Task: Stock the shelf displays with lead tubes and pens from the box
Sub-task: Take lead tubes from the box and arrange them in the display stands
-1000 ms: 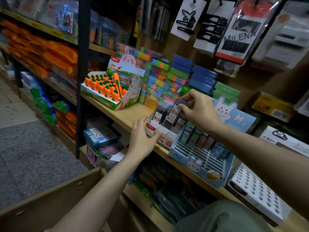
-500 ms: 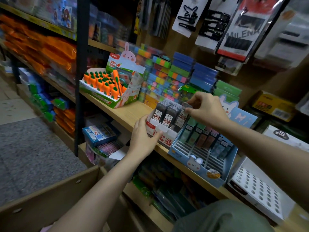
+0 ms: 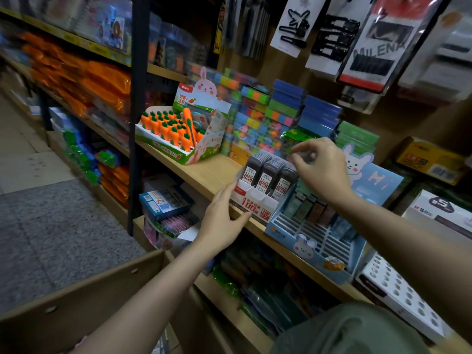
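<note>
We see three rows of dark lead tubes (image 3: 267,172) upright in the white display box (image 3: 251,200) on the wooden shelf (image 3: 212,172). Our left hand (image 3: 224,221) rests straight-fingered against the box's front; our right hand (image 3: 320,167) hovers above the tubes, fingertips curled toward the thumb, apparently gripping nothing. Just beside stands the blue bunny display (image 3: 314,241); a carrot pen box (image 3: 178,134) sits farther left.

Three rows of lead tubes (image 3: 264,173), two hands (image 3: 224,221).
</note>
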Demonstrator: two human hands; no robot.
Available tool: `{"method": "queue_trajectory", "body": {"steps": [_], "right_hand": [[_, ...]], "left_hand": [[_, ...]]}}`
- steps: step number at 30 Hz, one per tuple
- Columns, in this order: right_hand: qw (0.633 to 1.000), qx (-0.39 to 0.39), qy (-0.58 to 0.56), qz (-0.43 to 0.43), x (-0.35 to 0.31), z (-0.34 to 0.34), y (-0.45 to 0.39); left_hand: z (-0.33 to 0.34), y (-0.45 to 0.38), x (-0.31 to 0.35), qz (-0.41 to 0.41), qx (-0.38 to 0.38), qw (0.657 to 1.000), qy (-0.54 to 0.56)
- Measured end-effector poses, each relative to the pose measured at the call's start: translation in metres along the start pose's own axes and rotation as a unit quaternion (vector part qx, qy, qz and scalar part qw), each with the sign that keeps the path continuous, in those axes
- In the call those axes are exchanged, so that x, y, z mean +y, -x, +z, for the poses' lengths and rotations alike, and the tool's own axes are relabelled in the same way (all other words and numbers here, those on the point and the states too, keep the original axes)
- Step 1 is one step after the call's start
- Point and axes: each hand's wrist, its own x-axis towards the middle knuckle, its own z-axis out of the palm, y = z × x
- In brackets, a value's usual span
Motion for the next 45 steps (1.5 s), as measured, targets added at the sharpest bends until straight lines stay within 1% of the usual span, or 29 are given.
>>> {"method": "queue_trajectory", "body": {"steps": [2,4,5,7,9,12,14,17,19,21,23,25,27,29,32,34,37,39,43,45], "right_hand": [[0.996,0.025,-0.069,-0.054,-0.021,0.002,0.020],[0.986,-0.001,-0.124,-0.111,-0.043,0.013,0.049],[0.980,-0.037,-0.144,-0.133,-0.052,0.022,0.064],[0.963,-0.155,-0.163,-0.146,-0.067,0.047,0.093],[0.937,-0.290,-0.150,-0.125,-0.078,0.078,0.124],[0.890,-0.435,-0.122,-0.062,-0.082,0.130,0.170],[0.857,-0.502,-0.117,-0.029,-0.084,0.162,0.203],[0.817,-0.563,-0.124,0.027,-0.087,0.199,0.250],[0.798,-0.587,-0.124,0.062,-0.087,0.220,0.277],[0.776,-0.614,-0.111,0.086,-0.085,0.239,0.299],[0.754,-0.642,-0.089,0.110,-0.081,0.254,0.320],[0.738,-0.661,-0.063,0.122,-0.075,0.267,0.339],[0.735,-0.670,-0.018,0.106,-0.066,0.277,0.355],[0.734,-0.671,0.007,0.104,-0.056,0.284,0.366],[0.733,-0.669,-0.005,0.122,-0.047,0.295,0.380],[0.736,-0.668,-0.015,0.108,-0.045,0.301,0.388],[0.744,-0.658,-0.026,0.109,-0.046,0.307,0.397],[0.746,-0.655,-0.029,0.115,-0.047,0.311,0.399],[0.741,-0.658,-0.031,0.129,-0.043,0.315,0.395],[0.732,-0.662,-0.042,0.153,-0.043,0.317,0.393]], "left_hand": [[-0.007,0.014,-0.006,-0.013,-0.013,1.000,-0.010],[-0.015,0.029,-0.017,-0.027,-0.018,0.999,-0.032],[-0.020,0.039,-0.023,-0.043,-0.017,0.998,-0.036],[-0.032,0.062,-0.041,-0.096,-0.005,0.995,-0.025],[-0.046,0.091,-0.063,-0.159,0.009,0.986,-0.051],[-0.070,0.143,-0.102,-0.274,0.011,0.954,-0.124],[-0.082,0.181,-0.126,-0.348,0.027,0.925,-0.150],[-0.083,0.232,-0.157,-0.434,0.110,0.885,-0.125],[-0.070,0.258,-0.173,-0.487,0.152,0.853,-0.108],[-0.050,0.277,-0.188,-0.532,0.178,0.823,-0.087],[-0.031,0.289,-0.200,-0.565,0.182,0.800,-0.089],[-0.017,0.296,-0.211,-0.577,0.158,0.789,-0.139],[-0.011,0.298,-0.221,-0.581,0.139,0.781,-0.183],[-0.010,0.298,-0.230,-0.586,0.142,0.772,-0.200],[-0.010,0.299,-0.241,-0.603,0.166,0.749,-0.221],[-0.010,0.299,-0.245,-0.612,0.177,0.734,-0.236],[-0.007,0.299,-0.249,-0.615,0.192,0.727,-0.238],[-0.005,0.299,-0.252,-0.618,0.203,0.727,-0.220],[-0.002,0.301,-0.253,-0.620,0.229,0.731,-0.169],[-0.002,0.301,-0.253,-0.621,0.232,0.732,-0.154]]}}
